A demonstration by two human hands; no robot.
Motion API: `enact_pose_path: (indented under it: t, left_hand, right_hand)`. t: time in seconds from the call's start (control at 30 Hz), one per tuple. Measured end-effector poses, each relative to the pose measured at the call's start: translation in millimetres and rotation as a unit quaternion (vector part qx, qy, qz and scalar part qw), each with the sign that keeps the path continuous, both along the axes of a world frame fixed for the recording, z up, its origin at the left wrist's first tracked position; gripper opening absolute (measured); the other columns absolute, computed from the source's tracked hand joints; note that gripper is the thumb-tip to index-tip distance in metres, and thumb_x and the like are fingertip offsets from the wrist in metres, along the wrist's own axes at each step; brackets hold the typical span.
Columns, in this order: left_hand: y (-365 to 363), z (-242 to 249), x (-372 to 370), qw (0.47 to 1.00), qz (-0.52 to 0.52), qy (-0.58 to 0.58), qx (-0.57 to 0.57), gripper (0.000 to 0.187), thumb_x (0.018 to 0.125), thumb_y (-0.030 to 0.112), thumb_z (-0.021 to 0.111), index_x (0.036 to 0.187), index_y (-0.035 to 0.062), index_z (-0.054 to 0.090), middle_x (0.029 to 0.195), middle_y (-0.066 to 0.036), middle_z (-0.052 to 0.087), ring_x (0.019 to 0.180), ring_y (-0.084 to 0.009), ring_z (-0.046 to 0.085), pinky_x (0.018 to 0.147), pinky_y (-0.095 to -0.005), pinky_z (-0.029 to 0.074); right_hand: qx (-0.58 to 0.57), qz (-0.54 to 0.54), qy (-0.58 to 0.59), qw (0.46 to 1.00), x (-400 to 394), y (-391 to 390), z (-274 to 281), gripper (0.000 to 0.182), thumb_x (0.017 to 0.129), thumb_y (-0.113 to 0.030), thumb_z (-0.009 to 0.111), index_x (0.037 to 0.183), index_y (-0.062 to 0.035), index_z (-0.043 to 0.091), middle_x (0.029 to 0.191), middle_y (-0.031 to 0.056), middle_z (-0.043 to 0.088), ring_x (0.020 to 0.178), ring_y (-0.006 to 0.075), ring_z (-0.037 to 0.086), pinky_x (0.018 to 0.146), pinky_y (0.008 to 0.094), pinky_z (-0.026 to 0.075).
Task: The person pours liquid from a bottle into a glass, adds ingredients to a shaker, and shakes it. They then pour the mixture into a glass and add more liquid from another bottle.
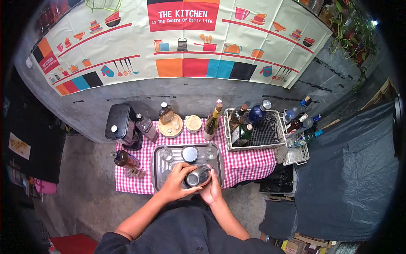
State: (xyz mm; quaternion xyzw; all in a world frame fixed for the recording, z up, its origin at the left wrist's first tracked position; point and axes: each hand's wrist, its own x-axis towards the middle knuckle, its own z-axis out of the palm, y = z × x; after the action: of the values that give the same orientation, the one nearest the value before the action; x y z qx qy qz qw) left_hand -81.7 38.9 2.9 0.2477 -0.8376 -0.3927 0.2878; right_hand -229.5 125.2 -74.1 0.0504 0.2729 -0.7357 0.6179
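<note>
My left hand (176,185) and my right hand (211,191) are both closed around a dark, shiny cup-shaped vessel (195,176). It is tilted, with a round grey end turned toward me, and my fingers cover its sides. The vessel is over the near part of a grey ribbed tray (219,169). Just beyond it on the tray stands a round dark-rimmed container (190,153) with a pale top. A clear glass (166,154) is on its left and another clear glass (210,153) on its right. Part of one more glass shows beside my left hand.
On the checked cloth (249,163) stand a black dispenser (120,122), several bottles, a wooden board (162,129) with a bottle and small glass, and a tan-topped cup (193,123). A wire basket (253,145) holds bottles at right. Dark sheeting (342,178) hangs farther right.
</note>
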Motion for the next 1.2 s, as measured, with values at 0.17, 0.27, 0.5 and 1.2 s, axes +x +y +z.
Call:
enact_pose_path:
  t: [0.17,0.27,0.5,1.2]
  left_hand:
    - [-11.8,-0.3,15.5,0.999,-0.02,0.01,0.045,0.069,0.07,0.026,0.087,0.126,0.0026,0.056,0.116,-0.016,0.055,0.11,-0.032,0.057,0.093,-0.0399,0.049]
    - [-21.6,-24.9,31.5,0.998,-0.031,0.011,0.048,0.071,0.07,0.017,0.087,0.128,0.0038,0.049,0.119,-0.016,0.054,0.112,-0.0308,0.057,0.096,-0.0392,0.048]
    - [-39.5,-69.2,62.0,0.966,-0.025,0.059,0.251,0.079,0.071,0.003,0.081,0.136,0.0029,0.035,0.13,-0.016,0.054,0.126,-0.0242,0.053,0.106,-0.038,0.043]
    - [-79.5,-64.6,143.2,0.972,-0.099,0.06,0.205,0.077,0.069,0.004,0.084,0.131,0.0045,0.038,0.127,-0.013,0.048,0.123,-0.0263,0.051,0.103,-0.0379,0.044]
  right_hand:
    - [0.04,-0.068,0.195,0.978,10.1,-4.4,7.9,0.056,0.1,-0.028,0.055,0.147,-0.0147,0.028,0.134,0.009,0.044,0.121,0.0222,0.05,0.1,0.0401,0.046]
    - [-0.004,-0.095,0.462,0.882,13.7,-14.0,35.2,0.077,0.085,-0.01,0.074,0.144,-0.0114,0.026,0.133,0.0125,0.044,0.119,0.0242,0.05,0.098,0.0391,0.047]
    - [-0.17,-0.069,0.827,0.531,53.9,-38.6,78.3,0.07,0.071,-0.013,0.084,0.127,-0.0167,0.043,0.131,0.0216,0.047,0.12,0.0433,0.053,0.097,0.0489,0.049]
    - [0.001,-0.119,0.726,0.677,147.7,-56.0,57.7,0.075,0.076,-0.012,0.082,0.136,-0.0142,0.038,0.136,0.0163,0.046,0.119,0.0316,0.053,0.096,0.0433,0.048]
